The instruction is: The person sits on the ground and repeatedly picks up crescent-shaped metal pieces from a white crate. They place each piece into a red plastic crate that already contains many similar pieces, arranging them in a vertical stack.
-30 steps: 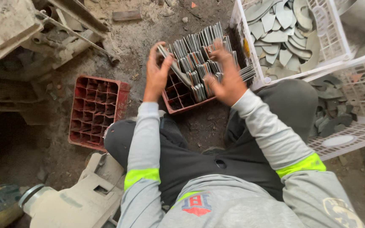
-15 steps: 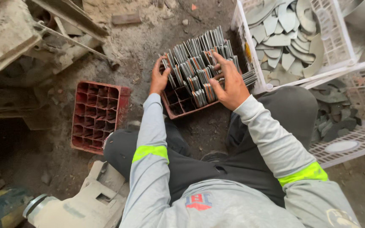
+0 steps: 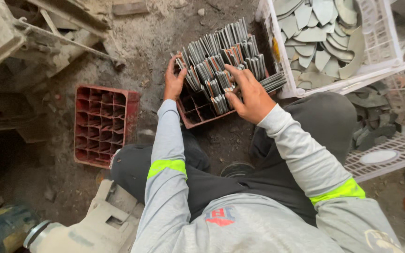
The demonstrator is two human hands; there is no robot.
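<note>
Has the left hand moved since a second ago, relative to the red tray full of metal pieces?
Yes. The left hand was raised over the tray's far left corner; now it has come down to grip the tray's left edge.

Both your arms reach forward in grey sleeves with yellow-green bands above the elbows. Your left hand [image 3: 173,80] is stretched furthest out, palm down, its fingers curled downward. Your right hand [image 3: 249,93] sits nearer to you, back of the hand up, fingers spread and bent at the knuckles.
</note>
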